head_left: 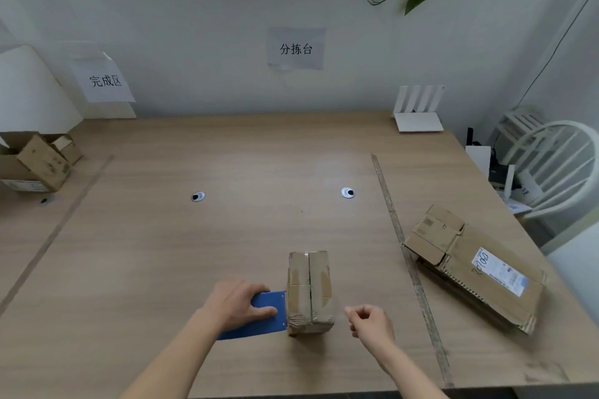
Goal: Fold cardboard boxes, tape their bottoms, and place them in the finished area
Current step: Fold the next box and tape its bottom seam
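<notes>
A small folded cardboard box (310, 291) stands on the wooden table (227, 236) near the front, its closed flaps facing up. My left hand (238, 303) grips a blue tape dispenser (259, 314) whose blade edge sits against the box's left side. To the right of the box my right hand (369, 321) has its fingers curled and pinched together; whether clear tape runs between it and the box is too faint to tell.
Flattened cardboard boxes (476, 266) lie stacked at the right beyond a tape line (406, 256). Folded boxes (39, 160) sit at the far left under a paper sign (105, 81). A white router (418, 110) stands at the back; a white chair (557, 165) is right of the table.
</notes>
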Action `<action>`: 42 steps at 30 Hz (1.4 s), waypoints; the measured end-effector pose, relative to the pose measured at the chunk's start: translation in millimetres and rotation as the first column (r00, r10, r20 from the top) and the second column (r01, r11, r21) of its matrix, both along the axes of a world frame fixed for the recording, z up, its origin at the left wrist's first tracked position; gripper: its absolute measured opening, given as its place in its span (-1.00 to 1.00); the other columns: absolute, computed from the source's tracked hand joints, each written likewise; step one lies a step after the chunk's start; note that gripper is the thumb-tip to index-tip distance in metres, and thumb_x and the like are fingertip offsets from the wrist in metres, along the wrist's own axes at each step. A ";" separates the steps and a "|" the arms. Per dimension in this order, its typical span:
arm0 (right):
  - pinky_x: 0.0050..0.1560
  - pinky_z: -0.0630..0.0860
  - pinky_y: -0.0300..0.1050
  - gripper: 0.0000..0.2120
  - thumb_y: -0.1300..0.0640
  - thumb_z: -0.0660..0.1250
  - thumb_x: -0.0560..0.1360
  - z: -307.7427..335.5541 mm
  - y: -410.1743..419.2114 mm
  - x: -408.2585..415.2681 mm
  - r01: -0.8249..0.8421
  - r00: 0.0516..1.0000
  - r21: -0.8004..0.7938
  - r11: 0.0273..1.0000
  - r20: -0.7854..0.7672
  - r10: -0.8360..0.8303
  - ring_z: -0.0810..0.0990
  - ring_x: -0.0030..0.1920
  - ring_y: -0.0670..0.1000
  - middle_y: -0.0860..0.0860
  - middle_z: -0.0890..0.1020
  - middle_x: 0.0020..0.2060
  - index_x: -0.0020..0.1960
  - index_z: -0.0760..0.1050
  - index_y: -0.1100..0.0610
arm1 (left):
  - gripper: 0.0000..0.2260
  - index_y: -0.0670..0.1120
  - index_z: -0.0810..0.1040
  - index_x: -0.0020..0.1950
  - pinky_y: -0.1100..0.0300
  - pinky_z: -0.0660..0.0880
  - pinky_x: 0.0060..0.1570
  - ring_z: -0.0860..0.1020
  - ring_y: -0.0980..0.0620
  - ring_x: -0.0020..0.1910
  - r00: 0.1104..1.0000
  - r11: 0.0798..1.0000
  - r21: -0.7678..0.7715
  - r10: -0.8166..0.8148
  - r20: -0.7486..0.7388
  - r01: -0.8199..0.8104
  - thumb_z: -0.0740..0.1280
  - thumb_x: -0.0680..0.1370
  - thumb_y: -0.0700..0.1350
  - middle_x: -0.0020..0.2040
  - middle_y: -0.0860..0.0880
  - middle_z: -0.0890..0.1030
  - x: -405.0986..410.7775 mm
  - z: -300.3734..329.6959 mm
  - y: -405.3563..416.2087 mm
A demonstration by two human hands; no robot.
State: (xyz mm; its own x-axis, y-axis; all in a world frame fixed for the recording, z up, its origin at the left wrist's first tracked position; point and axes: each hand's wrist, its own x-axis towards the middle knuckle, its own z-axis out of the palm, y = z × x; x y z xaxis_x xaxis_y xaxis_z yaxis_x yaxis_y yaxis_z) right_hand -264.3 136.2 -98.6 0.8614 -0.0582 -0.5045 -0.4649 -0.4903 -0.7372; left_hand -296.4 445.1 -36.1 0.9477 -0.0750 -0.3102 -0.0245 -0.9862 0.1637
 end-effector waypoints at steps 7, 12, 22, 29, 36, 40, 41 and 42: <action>0.07 0.62 -0.01 -0.85 -0.09 0.44 0.51 -30.4 24.2 -5.5 -0.020 0.997 -0.111 0.994 -0.071 0.012 0.69 -0.04 0.08 -0.02 0.72 -0.08 -0.11 0.63 -0.03 | -0.44 0.21 0.55 0.20 0.13 0.45 -0.19 0.61 0.06 -0.12 1.000 0.997 0.067 0.031 -0.002 -0.031 0.11 0.38 0.47 -0.02 0.11 0.68 8.0 -24.4 -9.3; 0.29 0.51 0.01 -0.23 -0.11 0.46 0.49 -35.7 27.2 -3.9 -0.056 0.983 -0.094 0.994 -0.179 0.039 0.57 0.30 0.18 0.04 0.46 0.45 0.59 0.21 -0.04 | -0.45 0.20 0.55 0.20 0.13 0.44 -0.19 0.57 0.08 -0.17 0.997 0.998 0.041 0.039 -0.066 -0.036 0.13 0.38 0.45 -0.06 0.13 0.66 2.0 -35.9 -9.4; 0.37 0.36 -0.20 -0.54 -0.08 0.28 0.61 -7.9 77.0 7.8 -0.371 0.861 -0.285 0.884 0.252 0.442 0.40 0.40 -0.08 -0.13 0.42 0.40 0.48 0.38 -0.04 | -0.46 0.30 0.50 0.30 0.21 0.41 -0.20 0.56 0.15 -0.13 0.987 0.985 -0.089 0.144 -0.067 -0.149 0.13 0.42 0.48 0.03 0.19 0.66 -2.8 -38.8 -12.1; 0.28 0.46 -0.02 -0.30 -0.25 0.35 0.50 -16.4 92.8 12.2 -0.531 0.763 -0.506 0.680 0.064 0.644 0.34 0.47 0.07 -0.07 0.06 0.62 0.55 0.17 -0.15 | -0.48 0.31 0.51 0.25 0.26 0.40 -0.21 0.56 0.20 -0.13 0.965 0.954 -0.153 0.248 -0.084 -0.259 0.11 0.41 0.49 -0.03 0.22 0.64 -19.1 -55.0 -7.3; 0.23 0.50 -0.04 -0.30 -0.27 0.33 0.52 -22.3 88.7 11.0 -0.533 0.768 -0.510 0.675 0.042 0.639 0.47 0.40 0.09 -0.10 0.00 0.64 0.58 0.14 -0.23 | -0.52 0.39 0.47 0.23 0.27 0.40 -0.22 0.55 0.18 -0.13 0.938 0.920 -0.186 0.333 -0.097 -0.345 0.09 0.41 0.52 -0.06 0.25 0.63 -44.0 -61.6 9.0; 0.26 0.49 -0.06 -0.31 -0.26 0.34 0.53 -21.4 89.8 11.2 -0.530 0.774 -0.490 0.692 0.055 0.631 0.45 0.43 0.06 -0.13 -0.01 0.64 0.58 0.16 -0.24 | -0.45 0.36 0.47 0.30 0.20 0.50 -0.11 0.57 0.18 -0.10 0.943 0.925 -0.190 0.312 -0.115 -0.329 0.08 0.42 0.53 -0.01 0.24 0.64 -43.6 -57.0 10.8; 0.26 0.49 -0.07 -0.32 -0.25 0.34 0.53 -20.6 90.0 11.6 -0.527 0.778 -0.488 0.696 0.054 0.626 0.45 0.43 0.05 -0.14 -0.01 0.64 0.57 0.16 -0.25 | -0.45 0.36 0.47 0.30 0.18 0.52 -0.08 0.58 0.18 -0.09 0.943 0.926 -0.187 0.308 -0.121 -0.327 0.08 0.41 0.54 0.00 0.23 0.64 -43.1 -56.6 11.7; 0.25 0.49 -0.07 -0.32 -0.25 0.35 0.53 -20.3 90.4 11.6 -0.524 0.781 -0.488 0.698 0.052 0.622 0.45 0.43 0.05 -0.14 -0.01 0.63 0.57 0.16 -0.25 | -0.45 0.36 0.47 0.29 0.17 0.52 -0.06 0.58 0.17 -0.08 0.946 0.930 -0.182 0.302 -0.121 -0.320 0.08 0.41 0.54 0.01 0.23 0.64 -43.4 -55.6 13.0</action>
